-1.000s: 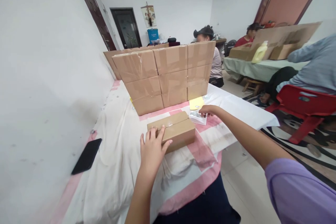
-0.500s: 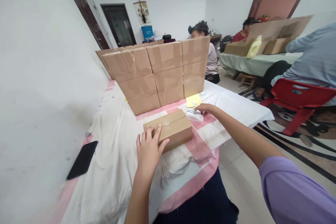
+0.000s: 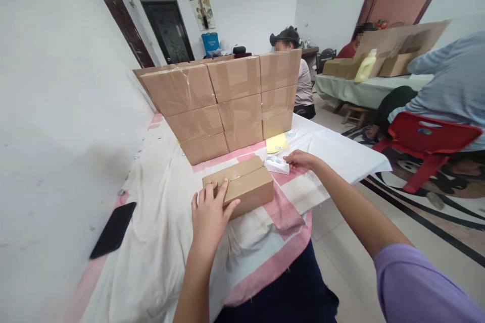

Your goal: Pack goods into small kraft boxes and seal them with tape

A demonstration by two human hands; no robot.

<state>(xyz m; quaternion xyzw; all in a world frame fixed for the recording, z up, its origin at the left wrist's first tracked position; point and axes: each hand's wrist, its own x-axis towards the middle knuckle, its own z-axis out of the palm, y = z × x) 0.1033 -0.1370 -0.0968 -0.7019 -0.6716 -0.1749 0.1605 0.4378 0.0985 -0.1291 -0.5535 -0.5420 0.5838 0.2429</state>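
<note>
A closed cardboard box [image 3: 246,186] lies on the cloth in front of me, with a seam across its top. My left hand [image 3: 212,202] rests on its left end, fingers spread over the top and thumb against the near side. To the right of the box stands a small white tape dispenser [image 3: 278,166] with a clear roll in it. At the dispenser's right end, the fingers of my right hand [image 3: 299,159] are pinched together at the tape; the strip between them is too small to see clearly.
Behind the box rises a wall of stacked cardboard boxes [image 3: 238,106]. A yellow paper [image 3: 277,143] lies beyond the dispenser. A black phone [image 3: 113,229] is at the left by the wall. Other people sit farther back, one near a red chair [image 3: 432,136].
My right hand has shifted slightly at the dispenser's right end, and the tape roll shows more plainly. My left hand stays on the box. The whole view has moved slightly.
</note>
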